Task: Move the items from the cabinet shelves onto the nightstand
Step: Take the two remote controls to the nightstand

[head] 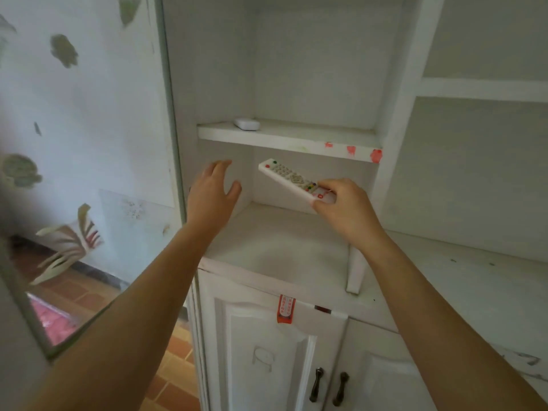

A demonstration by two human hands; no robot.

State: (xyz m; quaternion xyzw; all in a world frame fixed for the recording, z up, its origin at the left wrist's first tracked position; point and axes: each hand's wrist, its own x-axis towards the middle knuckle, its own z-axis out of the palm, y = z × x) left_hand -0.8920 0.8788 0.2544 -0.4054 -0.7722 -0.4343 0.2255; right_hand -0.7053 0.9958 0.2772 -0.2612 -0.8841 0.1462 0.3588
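Right grip [341, 203] pinches the near end of a long white plastic remote control with coloured buttons [292, 180]; left grip [213, 191] is spread wide and holds nothing.

The remote control is lifted clear of the lower shelf [275, 232] of the white wooden cabinet [394, 114], tilted with its far end pointing up and to the left, inside the lower compartment. The left hand hovers at the compartment's left wall, fingers straight and apart, thumb out toward the remote control but not touching it. On the upper shelf [290, 136], near its left end, lies a small rounded white plastic object [246, 124]. Red smears mark that shelf's front edge at the right. Below, the cabinet doors carry two dark metal handles [329, 384].
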